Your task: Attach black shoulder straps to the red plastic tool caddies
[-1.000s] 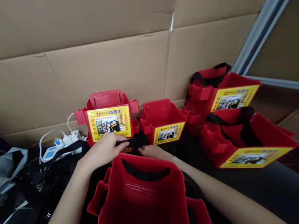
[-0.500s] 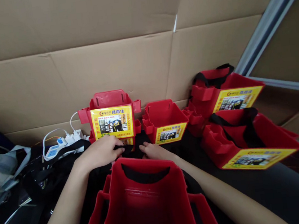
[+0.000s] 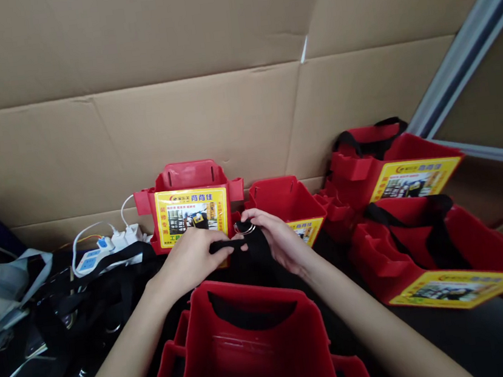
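Nearest me stands a red plastic tool box (image 3: 258,359), its open top facing up and a black band threaded through slots in its far wall. Beyond that wall, my left hand (image 3: 195,253) pinches one end of a black webbing strap (image 3: 225,245). My right hand (image 3: 278,240) grips the other part of the strap, where metal rings (image 3: 245,228) sit at the fingertips. The two hands are close together, with the left hand's strap end near the rings. Whether that end passes through the rings, I cannot tell.
Behind my hands are a labelled red box (image 3: 193,217) and another red box (image 3: 280,200). More strapped red boxes (image 3: 424,253) stand at the right. A white power strip (image 3: 95,259), cables and black straps (image 3: 122,296) lie left. Cardboard (image 3: 179,124) lines the back.
My right hand has risen from behind the near box, bringing up the strap part with metal rings. My left hand has shifted slightly right with its strap end. The view has tilted slightly.
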`<action>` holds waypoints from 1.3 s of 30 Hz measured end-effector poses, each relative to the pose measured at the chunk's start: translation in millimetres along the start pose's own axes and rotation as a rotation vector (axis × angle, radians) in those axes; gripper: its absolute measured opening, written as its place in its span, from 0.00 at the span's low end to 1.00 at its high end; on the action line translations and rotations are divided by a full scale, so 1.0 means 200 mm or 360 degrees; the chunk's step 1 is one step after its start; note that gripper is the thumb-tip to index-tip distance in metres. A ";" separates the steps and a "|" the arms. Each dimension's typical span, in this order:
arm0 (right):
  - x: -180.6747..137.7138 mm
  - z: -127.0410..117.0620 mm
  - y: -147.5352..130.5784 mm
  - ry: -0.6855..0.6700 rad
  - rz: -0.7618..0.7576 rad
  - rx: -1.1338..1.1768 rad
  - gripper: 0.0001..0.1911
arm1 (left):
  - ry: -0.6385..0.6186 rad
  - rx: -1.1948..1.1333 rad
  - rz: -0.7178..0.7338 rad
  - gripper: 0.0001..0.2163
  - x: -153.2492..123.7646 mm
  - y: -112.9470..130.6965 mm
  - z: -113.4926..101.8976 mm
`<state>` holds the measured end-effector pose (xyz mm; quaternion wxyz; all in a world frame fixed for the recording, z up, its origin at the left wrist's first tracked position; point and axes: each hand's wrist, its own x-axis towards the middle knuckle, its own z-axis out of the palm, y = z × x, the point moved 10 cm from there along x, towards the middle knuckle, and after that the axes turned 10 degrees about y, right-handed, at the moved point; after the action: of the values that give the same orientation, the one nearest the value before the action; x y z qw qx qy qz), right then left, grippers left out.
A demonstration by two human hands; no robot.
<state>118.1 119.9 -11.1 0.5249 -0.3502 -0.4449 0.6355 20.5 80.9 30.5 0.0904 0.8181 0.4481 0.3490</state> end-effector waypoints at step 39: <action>-0.12 0.06 -0.07 -0.0283 -0.0187 -0.0238 0.05 | 0.0906 0.0017 0.0593 0.04 -0.06 0.14 -0.16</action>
<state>117.7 95.7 5.4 0.4921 -0.3041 -0.5556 0.5972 14.4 50.2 60.3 -0.1078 0.7561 0.3001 0.5715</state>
